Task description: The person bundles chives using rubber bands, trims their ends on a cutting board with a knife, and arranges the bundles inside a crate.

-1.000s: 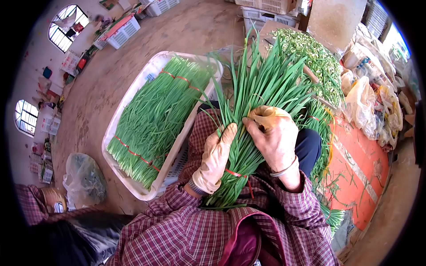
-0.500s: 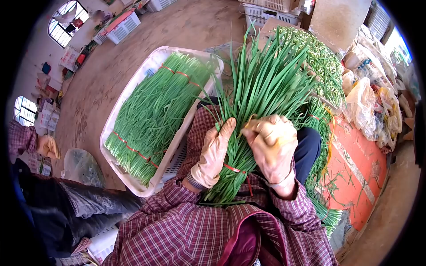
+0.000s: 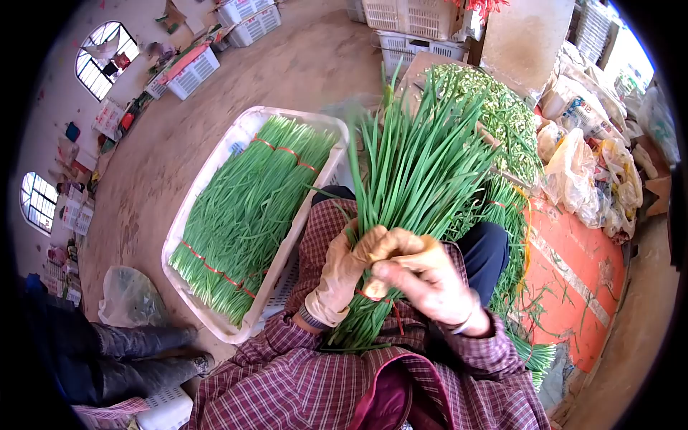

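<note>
A bunch of long green leafy stalks (image 3: 419, 161) lies over my lap, leaf ends pointing away from me. A red band (image 3: 380, 295) circles its lower part. My left hand (image 3: 340, 276), in a pale glove, is wrapped round the bunch's left side above the band. My right hand (image 3: 426, 276), also in a pale covering, meets it over the front of the bunch, its fingers closed. What the right fingers pinch is too small to make out. To the left, a white crate (image 3: 172, 229) holds red-banded bunches (image 3: 251, 208).
More banded stalks (image 3: 502, 208) lie right of my knee, beside an orange-red board (image 3: 573, 287). Cut pieces (image 3: 494, 107) are heaped behind them. Plastic bags (image 3: 573, 172) sit at the right. Another person's legs (image 3: 143, 358) are at the lower left, near a clear bag (image 3: 132, 297).
My right hand has moved down and left to meet my left hand. The view has shifted slightly. The other person's hand at the left edge has gone from sight.
</note>
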Available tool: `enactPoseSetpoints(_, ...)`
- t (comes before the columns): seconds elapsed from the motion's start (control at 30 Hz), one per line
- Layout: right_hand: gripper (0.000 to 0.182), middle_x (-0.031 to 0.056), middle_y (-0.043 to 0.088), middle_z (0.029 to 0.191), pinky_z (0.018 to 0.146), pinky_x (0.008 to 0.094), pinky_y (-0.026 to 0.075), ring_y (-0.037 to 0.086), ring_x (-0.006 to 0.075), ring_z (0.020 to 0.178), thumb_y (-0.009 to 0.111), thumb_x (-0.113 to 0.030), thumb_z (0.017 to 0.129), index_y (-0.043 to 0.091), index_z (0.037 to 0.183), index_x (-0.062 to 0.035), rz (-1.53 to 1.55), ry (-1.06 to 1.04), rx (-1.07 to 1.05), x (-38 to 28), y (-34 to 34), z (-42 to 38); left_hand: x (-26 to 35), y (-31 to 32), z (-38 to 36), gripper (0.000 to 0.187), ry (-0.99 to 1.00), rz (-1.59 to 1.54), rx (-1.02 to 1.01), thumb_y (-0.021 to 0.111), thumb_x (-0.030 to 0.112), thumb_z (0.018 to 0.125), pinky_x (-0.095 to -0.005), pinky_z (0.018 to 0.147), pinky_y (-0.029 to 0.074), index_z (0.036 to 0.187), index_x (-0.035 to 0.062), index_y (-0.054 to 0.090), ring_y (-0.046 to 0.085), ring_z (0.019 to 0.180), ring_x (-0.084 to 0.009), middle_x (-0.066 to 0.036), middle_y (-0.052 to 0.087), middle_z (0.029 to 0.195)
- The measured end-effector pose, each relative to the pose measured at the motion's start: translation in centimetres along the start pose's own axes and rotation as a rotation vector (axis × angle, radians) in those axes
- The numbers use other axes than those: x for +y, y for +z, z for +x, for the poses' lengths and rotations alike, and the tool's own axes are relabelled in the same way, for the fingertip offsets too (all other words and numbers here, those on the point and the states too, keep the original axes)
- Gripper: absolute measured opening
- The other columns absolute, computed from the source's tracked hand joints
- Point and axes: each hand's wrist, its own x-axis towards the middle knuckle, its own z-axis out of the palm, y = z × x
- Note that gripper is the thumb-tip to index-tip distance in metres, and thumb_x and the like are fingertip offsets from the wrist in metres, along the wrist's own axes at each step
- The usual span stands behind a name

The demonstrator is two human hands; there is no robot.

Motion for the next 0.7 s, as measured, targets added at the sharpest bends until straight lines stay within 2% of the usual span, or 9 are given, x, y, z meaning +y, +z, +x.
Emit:
enactPoseSetpoints(0.1,0.014,0.0145,0.072,0.097,0.070,0.0292,0.058,0.072,0.0198,0.082,0.061,0.002,0.094,0.074,0.089,0.0022,-0.198,-0.092,0.140,-2.2,-3.9,1.3,1.0,1.9,0.3,0.049,-0.008,0.097,0.119,0.076,0.014,0.093,-0.0298,0.093,0.059,0.133,-0.0024,0.052,0.068,0.103,-0.0154,-0.009,0.069,0.113)
enactPoseSetpoints(0.17,0.018,0.0150,0.074,0.106,0.075,0.0319,0.058,0.073,0.0241,0.086,0.057,-0.001,0.095,0.074,0.089,0.0023,-0.998,-0.323,0.277,-4.3,-7.7,3.6,1.3,2.1,0.4,0.047,-0.080,-0.041,0.133,0.073,0.009,0.094,-0.0277,0.092,0.059,0.134,-0.0027,0.052,0.069,0.097,-0.0155,-0.011,0.069,0.114)
enactPoseSetpoints(0.23,0.022,0.0137,0.075,0.107,0.079,0.0338,0.057,0.073,0.0250,0.090,0.056,-0.008,0.098,0.074,0.091,0.0030,-1.083,-0.205,0.471,-5.0,-8.9,5.3,2.5,3.5,0.2,0.044,0.009,0.247,0.106,0.071,0.007,0.095,-0.0286,0.090,0.061,0.135,-0.0023,0.052,0.070,0.095,-0.0165,-0.012,0.069,0.112)
enactPoseSetpoints(0.27,0.021,0.0121,0.076,0.104,0.080,0.0342,0.056,0.073,0.0247,0.091,0.058,-0.011,0.097,0.074,0.093,0.0026,-0.885,-0.179,0.471,-4.9,-9.3,6.1,2.3,3.5,0.3,0.043,0.018,0.230,0.101,0.071,0.007,0.095,-0.0285,0.090,0.061,0.133,-0.0021,0.054,0.070,0.096,-0.0157,-0.011,0.069,0.110)
enactPoseSetpoints(0.37,0.024,0.0125,0.076,0.101,0.079,0.0354,0.056,0.072,0.0284,0.089,0.065,-0.021,0.095,0.076,0.096,0.0002,-1.005,-0.255,0.326,-4.5,-9.9,8.2,1.5,2.8,0.4,0.038,-0.034,-0.082,0.096,0.073,0.007,0.094,-0.0243,0.089,0.059,0.129,-0.0012,0.059,0.068,0.096,-0.0133,-0.007,0.070,0.107)
enactPoseSetpoints(0.4,0.034,0.0137,0.075,0.100,0.078,0.0381,0.056,0.072,0.0307,0.087,0.069,-0.033,0.092,0.076,0.096,-0.0003,-1.037,-0.261,0.328,-4.1,-10.0,9.0,2.1,3.5,0.0,0.042,-0.009,0.150,0.114,0.075,0.011,0.093,-0.0249,0.091,0.056,0.130,0.0003,0.059,0.067,0.098,-0.0135,-0.007,0.070,0.110)
enactPoseSetpoints(0.43,0.034,0.0137,0.075,0.100,0.078,0.0381,0.056,0.072,0.0307,0.087,0.069,-0.033,0.092,0.076,0.096,-0.0003,-1.038,-0.264,0.332,-4.0,-10.0,9.6,2.1,3.6,0.1,0.042,-0.007,0.152,0.111,0.075,0.011,0.093,-0.0249,0.091,0.056,0.130,0.0003,0.059,0.067,0.098,-0.0135,-0.007,0.070,0.110)
enactPoseSetpoints(0.53,0.048,0.0183,0.073,0.090,0.074,0.0421,0.055,0.071,0.0338,0.081,0.074,-0.050,0.086,0.077,0.099,-0.0043,-1.074,0.025,0.358,-4.1,-9.9,11.2,2.2,3.7,0.2,0.052,0.016,0.281,0.104,0.080,0.019,0.091,-0.0295,0.095,0.052,0.133,-0.0013,0.058,0.066,0.101,-0.0143,-0.007,0.071,0.115)
enactPoseSetpoints(0.7,0.044,0.0173,0.070,0.077,0.070,0.0405,0.054,0.070,0.0325,0.071,0.076,-0.048,0.084,0.077,0.091,-0.0045,-0.947,-0.010,0.335,-1.7,-11.3,13.1,2.1,3.6,0.2,0.050,0.003,0.285,0.103,0.079,0.019,0.091,-0.0293,0.095,0.053,0.132,-0.0019,0.058,0.066,0.102,-0.0145,-0.007,0.071,0.115)
